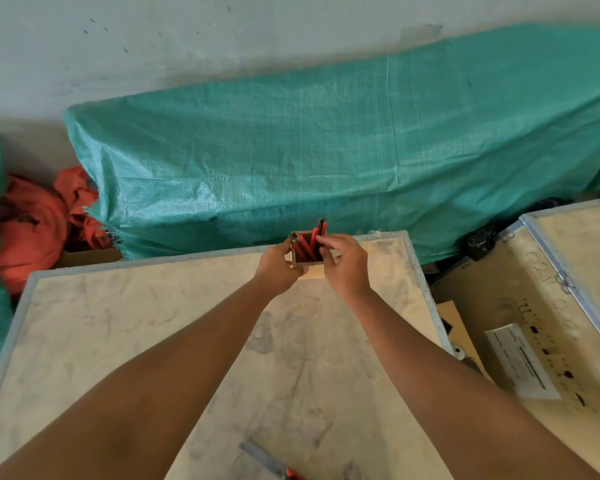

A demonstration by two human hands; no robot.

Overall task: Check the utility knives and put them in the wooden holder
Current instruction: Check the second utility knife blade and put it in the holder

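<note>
A small wooden holder [296, 255] stands at the far edge of the plywood crate top [125, 341]. Several red and black utility knives [313, 237] stick out of it, leaning at angles. My left hand [277, 268] grips the holder's left side. My right hand [343, 265] is at the holder's right side, its fingertips on one of the standing knives. Another knife lies at the near edge, its extended blade [257, 457] pointing left and its red handle [294, 474] cut off by the frame.
A green tarp [326, 150] covers a long bulk behind the crate. Orange cloth [39, 220] lies at far left. A second plywood crate [534, 323] with a white label sits to the right, across a narrow gap.
</note>
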